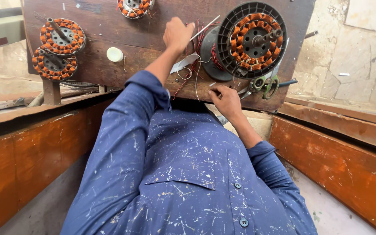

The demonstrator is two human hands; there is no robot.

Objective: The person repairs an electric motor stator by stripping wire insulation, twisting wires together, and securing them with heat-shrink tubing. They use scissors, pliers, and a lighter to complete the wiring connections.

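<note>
On the dark brown wooden counter, landmark = big black slotted round motor stator with orange copper windings and a steel shaft, at the counter's right end. Blue paint-flecked shirt fills the lower view, both sleeves reaching up to the counter. Two smaller orange-wound stators sit stacked well left of the big stator; a third is at the top edge, left of it. Left hand is just left of the big stator, fingers closed around a thin white rod that slants up toward the stator. Bundle of red and white lead wires trails from the stator's left side down past that hand. Right hand is below-left of the stator at the counter's near edge, fingertips pressed down on the wood; can't tell whether they pinch anything. Green-handled scissors lie just below the stator. White round cap sits well left of it.
</note>
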